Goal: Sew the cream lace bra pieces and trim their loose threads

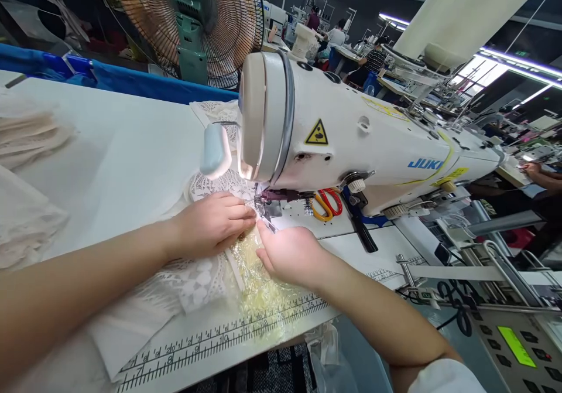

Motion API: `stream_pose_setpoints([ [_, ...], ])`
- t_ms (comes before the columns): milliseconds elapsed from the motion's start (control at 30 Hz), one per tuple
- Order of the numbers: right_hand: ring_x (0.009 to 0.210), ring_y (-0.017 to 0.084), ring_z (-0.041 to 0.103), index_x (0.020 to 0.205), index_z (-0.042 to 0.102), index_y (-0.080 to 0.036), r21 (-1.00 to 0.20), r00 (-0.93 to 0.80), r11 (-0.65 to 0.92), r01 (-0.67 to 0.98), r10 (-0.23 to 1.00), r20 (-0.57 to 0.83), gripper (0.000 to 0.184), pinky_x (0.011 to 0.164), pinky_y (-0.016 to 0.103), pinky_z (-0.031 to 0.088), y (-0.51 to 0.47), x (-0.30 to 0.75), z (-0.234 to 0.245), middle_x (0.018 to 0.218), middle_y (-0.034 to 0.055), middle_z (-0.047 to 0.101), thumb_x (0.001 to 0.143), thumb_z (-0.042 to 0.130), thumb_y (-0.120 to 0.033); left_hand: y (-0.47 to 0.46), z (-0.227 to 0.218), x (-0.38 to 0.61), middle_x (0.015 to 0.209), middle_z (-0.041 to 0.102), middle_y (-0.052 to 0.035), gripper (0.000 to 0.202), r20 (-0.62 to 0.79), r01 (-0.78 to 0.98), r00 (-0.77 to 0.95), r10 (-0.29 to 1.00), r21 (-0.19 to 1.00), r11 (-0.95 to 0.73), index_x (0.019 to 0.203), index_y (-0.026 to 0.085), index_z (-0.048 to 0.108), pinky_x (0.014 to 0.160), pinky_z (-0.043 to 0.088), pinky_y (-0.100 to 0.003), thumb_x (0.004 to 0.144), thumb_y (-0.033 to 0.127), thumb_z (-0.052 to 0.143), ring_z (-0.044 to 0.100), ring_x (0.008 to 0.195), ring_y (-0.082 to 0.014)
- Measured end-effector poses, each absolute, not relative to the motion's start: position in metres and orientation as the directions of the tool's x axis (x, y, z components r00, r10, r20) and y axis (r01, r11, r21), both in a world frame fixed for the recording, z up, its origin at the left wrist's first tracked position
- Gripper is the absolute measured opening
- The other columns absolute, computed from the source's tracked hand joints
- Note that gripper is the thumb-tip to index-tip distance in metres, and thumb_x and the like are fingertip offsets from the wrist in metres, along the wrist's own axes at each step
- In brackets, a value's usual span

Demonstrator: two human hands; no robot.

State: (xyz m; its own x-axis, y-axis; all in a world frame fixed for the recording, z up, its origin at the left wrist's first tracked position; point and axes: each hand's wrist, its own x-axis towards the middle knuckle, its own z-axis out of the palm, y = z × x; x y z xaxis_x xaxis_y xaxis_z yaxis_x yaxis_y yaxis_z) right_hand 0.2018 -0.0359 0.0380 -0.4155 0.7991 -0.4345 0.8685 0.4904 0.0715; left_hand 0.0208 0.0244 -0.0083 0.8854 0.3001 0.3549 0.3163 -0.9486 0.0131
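My left hand [215, 223] presses down on white lace fabric [197, 282] just in front of the sewing machine's presser foot [263, 205], its fingers together and curled on the cloth. Close beside it, my right hand [292, 255] pinches the fabric edge between thumb and finger; the exact grip is partly hidden. More of the lace [222, 185] lies behind my left hand, under the machine head. A narrow white strip [235, 270] runs toward me over shiny, crinkled clear plastic with a yellowish tint [263, 290]. The white sewing machine [351, 129] reaches in from the right.
Orange and red-handled scissors [327, 204] and a black-handled tool [364, 232] lie beneath the machine arm. Cloth piles [26, 129] rest at left. A printed ruler [223, 337] follows the table's front edge. A large fan [188, 24] stands behind; people work farther back.
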Motion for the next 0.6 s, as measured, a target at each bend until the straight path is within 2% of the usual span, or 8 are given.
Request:
stream_pose_setpoints([
  [200, 0.058, 0.024, 0.062, 0.144, 0.024, -0.001, 0.064, -0.399, 0.463, 0.884, 0.819, -0.413, 0.062, 0.049, 0.034, 0.046, -0.033, 0.198, 0.034, 0.072, 0.0137, 0.069, 0.092, 0.037, -0.033, 0.040, -0.011, 0.015, 0.103, 0.069, -0.0095, 0.033, 0.379, 0.326, 0.880, 0.288, -0.038, -0.945, 0.104, 0.017, 0.065, 0.077, 0.045, -0.040, 0.088, 0.018, 0.037, 0.060, 0.088, -0.0242],
  [333, 0.056, 0.024, 0.062, 0.145, 0.021, -0.003, 0.057, -0.397, 0.461, 0.886, 0.814, -0.424, 0.063, 0.049, 0.035, 0.045, -0.033, 0.200, 0.034, 0.067, 0.0112, 0.068, 0.093, 0.036, -0.035, 0.048, -0.010, 0.014, 0.096, 0.069, -0.0118, 0.033, 0.377, 0.333, 0.880, 0.289, -0.055, -0.941, 0.102, 0.014, 0.067, 0.070, 0.046, -0.036, 0.089, 0.019, 0.036, 0.060, 0.083, -0.0234],
  [500, 0.056, 0.023, 0.062, 0.145, 0.020, -0.004, 0.063, -0.372, 0.444, 0.894, 0.811, -0.451, 0.062, 0.050, 0.034, 0.045, -0.035, 0.199, 0.039, 0.073, 0.0124, 0.070, 0.093, 0.035, -0.035, 0.052, -0.006, 0.013, 0.092, 0.068, -0.0127, 0.035, 0.353, 0.415, 0.861, 0.367, -0.070, -0.907, 0.096, 0.013, 0.069, 0.059, 0.043, -0.032, 0.091, 0.022, 0.035, 0.059, 0.076, -0.0220],
  [600, 0.061, 0.023, 0.063, 0.144, 0.023, -0.004, 0.049, -0.394, 0.459, 0.887, 0.809, -0.435, 0.061, 0.051, 0.033, 0.044, -0.040, 0.204, 0.040, 0.078, 0.0134, 0.070, 0.092, 0.037, -0.032, 0.046, 0.003, 0.009, 0.100, 0.067, -0.0114, 0.035, 0.343, 0.467, 0.842, 0.417, -0.076, -0.881, 0.089, 0.016, 0.069, 0.061, 0.043, -0.032, 0.090, 0.020, 0.035, 0.058, 0.083, -0.0227],
])
